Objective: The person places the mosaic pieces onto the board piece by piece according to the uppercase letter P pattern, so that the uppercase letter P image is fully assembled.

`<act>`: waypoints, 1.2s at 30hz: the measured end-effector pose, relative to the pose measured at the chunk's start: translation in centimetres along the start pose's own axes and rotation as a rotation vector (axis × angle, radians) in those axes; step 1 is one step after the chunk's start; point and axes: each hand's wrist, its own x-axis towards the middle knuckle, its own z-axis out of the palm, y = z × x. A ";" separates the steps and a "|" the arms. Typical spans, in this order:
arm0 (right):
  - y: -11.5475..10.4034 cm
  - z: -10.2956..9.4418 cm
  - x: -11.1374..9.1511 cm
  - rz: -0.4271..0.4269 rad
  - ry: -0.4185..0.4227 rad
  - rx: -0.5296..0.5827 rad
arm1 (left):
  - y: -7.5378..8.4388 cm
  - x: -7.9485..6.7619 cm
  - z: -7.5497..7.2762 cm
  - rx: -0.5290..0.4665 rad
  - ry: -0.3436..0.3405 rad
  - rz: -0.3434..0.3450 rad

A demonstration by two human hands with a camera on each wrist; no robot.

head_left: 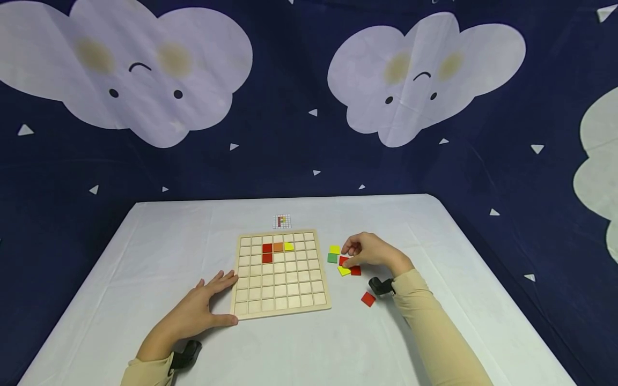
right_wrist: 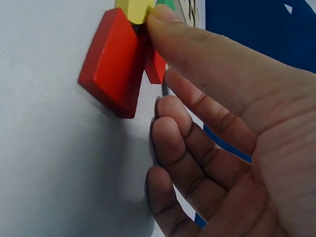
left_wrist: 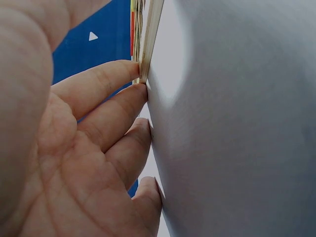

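Note:
A wooden grid board [head_left: 281, 314] lies on the table with red tiles [head_left: 267, 258], an orange tile [head_left: 278, 247] and a yellow cut-corner tile [head_left: 288, 246] in its upper cells. My left hand [head_left: 195, 311] rests flat beside it, fingers spread and touching its left edge. In the left wrist view, fingertips meet the board's side [left_wrist: 146, 54]. To the board's right, my right hand [head_left: 374, 252] pinches a red tile [right_wrist: 156, 68] between thumb and index finger, low among the loose tiles. Its other fingers are bent. Another red tile [right_wrist: 112, 66] lies close by the thumb.
Near the right hand lie a yellow tile [head_left: 335, 249], a green tile [head_left: 332, 258] and a yellow cut-corner tile [head_left: 344, 271]. A separate red tile [head_left: 368, 299] is nearer the front. Behind the board lies a small printed pattern card [head_left: 282, 221]. A dark cloud-print curtain [head_left: 285, 171] hangs behind the table.

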 end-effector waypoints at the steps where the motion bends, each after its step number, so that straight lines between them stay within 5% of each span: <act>1: 0.0 0.0 0.0 0.001 0.000 0.000 | 0.0 0.0 0.0 -0.001 0.000 0.000; 36: 0.8 -0.4 0.3 0.041 -0.031 0.125 | 0.1 0.0 0.0 0.000 -0.004 -0.001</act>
